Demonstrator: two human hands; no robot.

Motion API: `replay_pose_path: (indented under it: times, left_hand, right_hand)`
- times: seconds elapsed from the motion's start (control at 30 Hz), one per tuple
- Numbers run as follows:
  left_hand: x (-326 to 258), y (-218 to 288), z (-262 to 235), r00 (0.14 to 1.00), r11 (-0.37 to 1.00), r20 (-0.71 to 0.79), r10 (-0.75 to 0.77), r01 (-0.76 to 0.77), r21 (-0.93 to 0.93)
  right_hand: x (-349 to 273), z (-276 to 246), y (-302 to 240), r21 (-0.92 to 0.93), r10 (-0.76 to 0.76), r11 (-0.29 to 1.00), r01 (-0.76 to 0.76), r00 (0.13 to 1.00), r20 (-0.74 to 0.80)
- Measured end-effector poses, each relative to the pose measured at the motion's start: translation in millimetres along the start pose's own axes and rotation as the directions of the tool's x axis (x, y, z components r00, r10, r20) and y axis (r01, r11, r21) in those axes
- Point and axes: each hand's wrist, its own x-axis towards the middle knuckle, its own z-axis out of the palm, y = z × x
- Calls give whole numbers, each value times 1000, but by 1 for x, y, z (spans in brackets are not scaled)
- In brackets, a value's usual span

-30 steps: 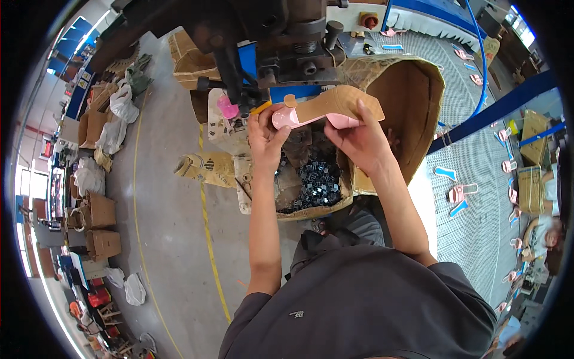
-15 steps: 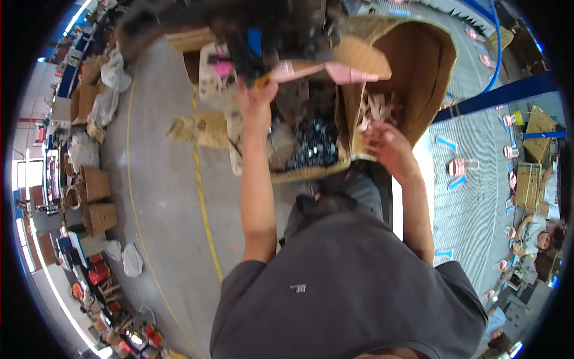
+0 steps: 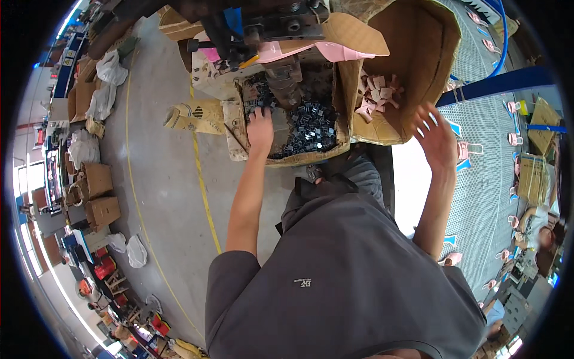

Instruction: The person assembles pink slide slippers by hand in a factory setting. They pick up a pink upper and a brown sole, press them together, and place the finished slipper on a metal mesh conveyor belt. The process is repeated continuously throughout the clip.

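Note:
My left hand reaches down into a cardboard box full of small black metal parts, its fingers among them; whether it grips one is hidden. My right hand hovers with fingers spread and nothing in it, beside a big open cardboard box that holds several small pink pieces. A pink and tan shoe sole lies on the dark machine above the box of black parts.
Grey concrete floor with a yellow line runs at my left. Cardboard boxes and white bags stand along the far left. A blue rail and a white mesh surface with pink soles lie at my right.
Both hands let go of the sole, which stays on the machine. My left hand dropped into the box of black parts; my right hand swung out of the big box to the right.

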Motion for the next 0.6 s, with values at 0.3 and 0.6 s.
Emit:
replay_pose_path:
  times: [0.3, 0.6]
  left_hand:
    - [23, -7, 8, 994, 990, 98, 39, -25, -142]
    - [-29, 15, -1, 736, -189, 418, -533, 378, -906]
  right_hand:
    - [77, 139, -5, 194, 121, 970, -145, 984, 133]
    - [78, 165, 10, 199, 185, 954, -225, 962, 201]
